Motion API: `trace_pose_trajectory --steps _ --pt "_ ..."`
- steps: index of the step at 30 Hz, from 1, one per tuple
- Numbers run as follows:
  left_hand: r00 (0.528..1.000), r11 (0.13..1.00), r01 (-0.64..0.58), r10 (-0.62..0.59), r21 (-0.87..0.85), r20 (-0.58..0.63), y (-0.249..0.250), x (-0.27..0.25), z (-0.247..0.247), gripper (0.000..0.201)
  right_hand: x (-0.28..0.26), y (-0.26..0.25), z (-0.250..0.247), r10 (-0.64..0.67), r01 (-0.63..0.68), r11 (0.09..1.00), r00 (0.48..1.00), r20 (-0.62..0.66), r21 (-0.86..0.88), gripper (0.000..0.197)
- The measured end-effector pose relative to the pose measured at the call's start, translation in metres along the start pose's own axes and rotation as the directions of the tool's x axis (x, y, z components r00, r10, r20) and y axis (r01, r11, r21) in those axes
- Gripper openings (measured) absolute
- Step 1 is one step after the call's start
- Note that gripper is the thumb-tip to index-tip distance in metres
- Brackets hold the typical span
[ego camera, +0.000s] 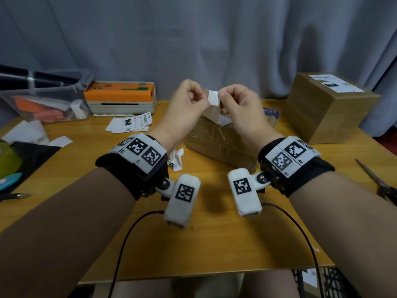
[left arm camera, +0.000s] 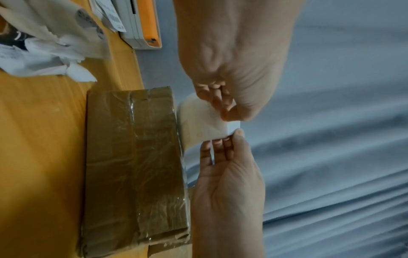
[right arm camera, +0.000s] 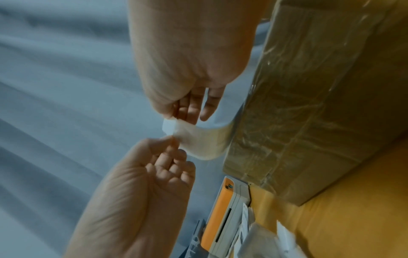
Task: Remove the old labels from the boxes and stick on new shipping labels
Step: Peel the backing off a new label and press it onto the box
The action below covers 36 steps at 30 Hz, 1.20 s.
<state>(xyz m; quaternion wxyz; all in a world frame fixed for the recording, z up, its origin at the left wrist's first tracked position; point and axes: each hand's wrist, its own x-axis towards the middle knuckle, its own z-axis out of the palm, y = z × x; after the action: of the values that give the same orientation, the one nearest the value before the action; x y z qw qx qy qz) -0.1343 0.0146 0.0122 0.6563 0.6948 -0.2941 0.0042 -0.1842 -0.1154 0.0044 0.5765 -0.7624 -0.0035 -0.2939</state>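
Label (ego camera: 213, 97), small and white, is pinched from both sides by the left hand (ego camera: 184, 108) and right hand (ego camera: 242, 108), fingers curled, above the taped box (ego camera: 217, 140) mid-table (ego camera: 214, 244).

A loose label (ego camera: 135, 123) lying near the table's (ego camera: 214, 244) far edge is showing "150" in a black patch; wrist markers (ego camera: 285, 157) are reading L1, L2, R2.
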Motion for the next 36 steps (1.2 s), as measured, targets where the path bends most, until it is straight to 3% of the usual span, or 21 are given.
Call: trace_pose_trajectory --steps 4,9,14,21,31,36 --pt "0.986 0.984 0.164 -0.161 -0.076 0.041 -0.002 0.003 -0.003 0.012 0.001 -0.002 0.000 -0.023 0.027 0.998 0.997 0.077 -0.049 0.018" --pt "0.993 0.997 0.079 -0.081 0.023 0.086 -0.003 0.002 -0.004 0.016 0.004 -0.006 -0.001 -0.016 0.024 0.998 0.990 0.137 -0.054 0.017" --pt "0.994 0.997 0.062 -0.066 0.039 0.085 -0.005 0.001 -0.004 0.015 0.000 -0.009 -0.001 0.115 -0.142 0.975 0.981 0.156 0.168 0.021" --pt "0.995 0.983 -0.006 -0.013 0.182 0.102 -0.005 0.000 -0.008 0.013 -0.001 -0.002 -0.005 0.035 -0.050 0.993 0.990 0.138 0.108 0.015" --pt "0.990 0.988 -0.004 -0.018 0.154 0.139 -0.012 -0.006 -0.006 0.014 0.002 0.007 -0.003 0.075 -0.077 0.997 0.995 0.063 0.022 0.023" --pt "0.997 0.989 0.006 -0.017 0.148 0.075 -0.012 -0.005 -0.004 0.026 0.003 0.009 0.002 0.005 0.006 0.996 0.992 0.125 -0.086 0.017"
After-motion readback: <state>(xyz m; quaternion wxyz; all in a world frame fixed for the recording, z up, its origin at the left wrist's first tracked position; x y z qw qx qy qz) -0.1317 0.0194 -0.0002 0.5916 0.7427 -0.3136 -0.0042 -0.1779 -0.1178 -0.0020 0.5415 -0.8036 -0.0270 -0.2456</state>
